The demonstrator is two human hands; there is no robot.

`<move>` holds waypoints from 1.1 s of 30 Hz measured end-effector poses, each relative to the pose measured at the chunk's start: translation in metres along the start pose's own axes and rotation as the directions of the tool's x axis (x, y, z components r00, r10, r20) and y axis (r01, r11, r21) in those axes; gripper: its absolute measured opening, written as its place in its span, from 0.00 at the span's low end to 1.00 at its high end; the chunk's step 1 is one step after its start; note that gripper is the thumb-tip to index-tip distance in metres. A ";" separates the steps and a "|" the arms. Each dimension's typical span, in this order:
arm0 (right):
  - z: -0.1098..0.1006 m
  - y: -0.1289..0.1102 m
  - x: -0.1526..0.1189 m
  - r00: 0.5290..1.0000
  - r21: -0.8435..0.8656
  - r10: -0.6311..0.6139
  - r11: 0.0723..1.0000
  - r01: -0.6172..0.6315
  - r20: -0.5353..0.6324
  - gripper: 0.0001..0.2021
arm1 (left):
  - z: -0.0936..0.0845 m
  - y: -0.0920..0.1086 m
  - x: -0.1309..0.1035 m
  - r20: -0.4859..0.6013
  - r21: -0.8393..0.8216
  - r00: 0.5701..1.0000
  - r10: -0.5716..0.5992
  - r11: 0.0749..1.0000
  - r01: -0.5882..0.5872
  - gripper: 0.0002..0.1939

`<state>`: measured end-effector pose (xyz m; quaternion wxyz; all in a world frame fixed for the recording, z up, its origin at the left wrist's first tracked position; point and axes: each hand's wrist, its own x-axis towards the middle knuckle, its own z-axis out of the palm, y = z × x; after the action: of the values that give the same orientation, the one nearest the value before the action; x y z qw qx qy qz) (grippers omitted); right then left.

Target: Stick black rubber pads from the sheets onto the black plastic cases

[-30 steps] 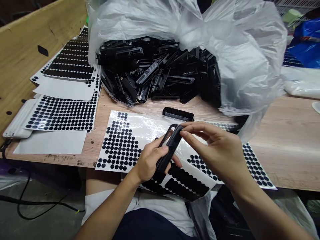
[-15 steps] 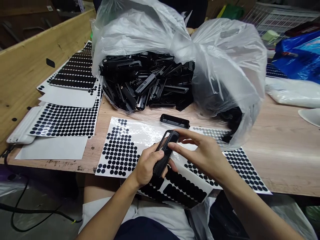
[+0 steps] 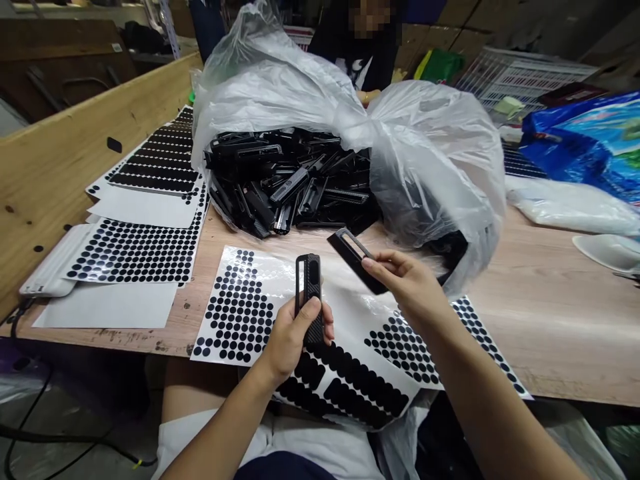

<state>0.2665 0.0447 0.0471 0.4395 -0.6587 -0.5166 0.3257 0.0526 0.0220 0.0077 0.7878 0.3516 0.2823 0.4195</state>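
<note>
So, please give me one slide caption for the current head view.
Left hand and right hand each hold a black slotted part over dotted sheets, near a bag of similar parts.

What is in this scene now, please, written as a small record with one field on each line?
left hand: the left hand holds a slotted black part, thumb on its face
right hand: the right hand pinches another black part by one end
between the two parts: a gap
under the hands: white sheet with black dots, on a wooden table
beyond: clear plastic bag with a heap of black parts
far side: a person in a dark top
</note>
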 end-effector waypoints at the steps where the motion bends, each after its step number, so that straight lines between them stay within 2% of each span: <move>1: 0.001 -0.006 -0.009 0.997 0.153 0.080 0.985 -0.083 0.023 0.22 | 0.001 0.001 0.000 -0.011 -0.027 1.000 -0.002 1.000 0.002 0.25; 2: 0.002 -0.011 -0.019 0.987 0.273 0.149 0.949 -0.159 0.059 0.23 | 0.002 0.002 0.000 -0.018 -0.051 1.000 -0.002 0.999 0.001 0.28; 4: 0.004 -0.020 -0.035 0.963 0.403 0.231 0.875 -0.267 0.137 0.22 | 0.003 0.003 0.000 -0.023 -0.086 1.000 -0.003 0.996 0.001 0.34; 7: 0.001 -0.028 -0.053 0.923 0.476 0.264 0.797 -0.372 0.279 0.20 | 0.004 0.004 0.001 -0.044 -0.127 0.999 -0.009 0.992 0.004 0.38; 9: -0.006 -0.031 -0.060 0.886 0.422 0.237 0.810 -0.407 0.398 0.19 | 0.005 0.004 0.001 -0.064 -0.134 0.998 -0.012 0.991 0.004 0.40; 10: -0.011 -0.033 -0.061 0.859 0.351 0.210 0.848 -0.398 0.467 0.19 | 0.004 0.004 0.001 -0.074 -0.133 0.997 -0.017 0.991 0.007 0.40; 11: -0.015 -0.035 -0.061 0.826 0.256 0.176 0.898 -0.358 0.536 0.19 | 0.004 0.004 0.001 -0.075 -0.129 0.997 -0.024 0.992 0.015 0.39; 13: -0.021 -0.042 -0.057 0.777 0.064 0.104 0.981 -0.182 0.621 0.18 | 0.003 0.005 0.001 -0.048 -0.102 0.998 -0.049 0.994 0.044 0.38; 14: -0.021 -0.045 -0.054 0.783 -0.010 0.074 0.996 -0.087 0.617 0.17 | 0.002 0.004 0.000 -0.024 -0.082 0.998 -0.064 0.995 0.062 0.37; 16: -0.017 -0.052 -0.045 0.861 -0.091 0.030 0.996 0.019 0.508 0.17 | 0.000 0.003 0.000 0.039 -0.028 0.995 -0.096 0.995 0.097 0.37; 18: -0.011 -0.054 -0.037 0.937 -0.068 0.013 0.998 0.011 0.349 0.20 | -0.002 0.002 -0.001 0.084 0.030 0.990 -0.113 0.993 0.111 0.36; 19: -0.008 -0.054 -0.035 0.953 -0.015 0.015 1.000 -0.010 0.301 0.24 | -0.003 0.001 -0.001 0.097 0.055 0.989 -0.111 0.993 0.106 0.35; 21: -0.009 -0.046 -0.032 0.965 0.107 0.023 0.993 -0.052 0.260 0.33 | -0.003 0.000 -0.001 0.106 0.094 0.990 -0.096 0.992 0.087 0.30; 22: -0.012 -0.040 -0.033 0.971 0.124 0.033 0.990 -0.064 0.239 0.33 | -0.003 0.000 -0.001 0.103 0.103 0.991 -0.091 0.991 0.080 0.28; 23: -0.017 -0.031 -0.035 0.978 0.079 0.044 0.995 -0.062 0.205 0.30 | -0.003 0.001 -0.001 0.100 0.106 0.991 -0.087 0.991 0.077 0.27; 25: -0.029 -0.011 -0.042 0.992 -0.188 0.039 0.982 -0.015 0.124 0.20 | -0.002 0.002 -0.002 0.097 0.088 0.992 -0.083 0.993 0.075 0.25; 27: -0.039 0.009 -0.051 0.990 -0.475 0.012 0.878 0.058 0.143 0.13 | 0.000 0.004 -0.001 0.087 0.043 0.994 -0.068 0.997 0.065 0.23; 28: -0.043 0.018 -0.055 0.985 -0.554 0.000 0.826 0.098 0.175 0.11 | 0.000 0.005 -0.001 0.083 0.014 0.995 -0.062 0.998 0.061 0.23; 30: -0.046 0.030 -0.060 0.975 -0.598 -0.027 0.786 0.158 0.222 0.08 | 0.002 0.006 -0.001 0.082 -0.040 0.995 -0.062 0.997 0.065 0.22; 33: -0.046 0.036 -0.060 0.971 -0.584 -0.047 0.792 0.180 0.235 0.08 | 0.004 0.008 0.000 0.083 -0.073 0.994 -0.065 0.995 0.071 0.24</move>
<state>0.3065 -0.0275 0.0308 0.1703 -0.6938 -0.6749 0.1849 0.0517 0.0243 0.0160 0.8253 0.3281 0.2459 0.3883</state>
